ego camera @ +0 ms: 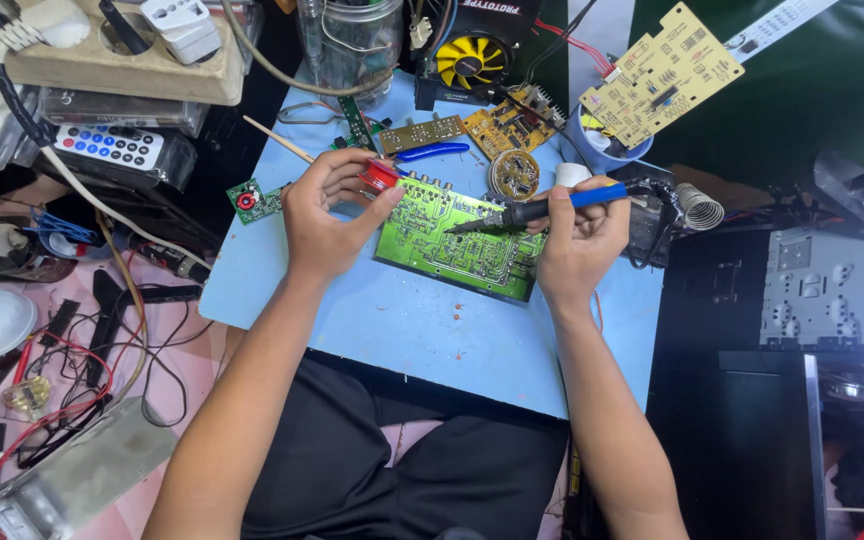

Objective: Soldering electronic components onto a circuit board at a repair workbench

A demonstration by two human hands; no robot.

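Cluttered blue desk (432, 340): my left hand (327, 215) pinches a red solder spool (382, 175) beside the green circuit board (457, 240); my right hand (582, 240) grips a blue-handled soldering iron (542, 208), tip on it.

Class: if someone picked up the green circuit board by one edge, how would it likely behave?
The green board looks thin and flat, so probably stiff and light. Its underside parts likely make it fragile. The left hand steadies it, suggesting it slides easily on the blue mat.
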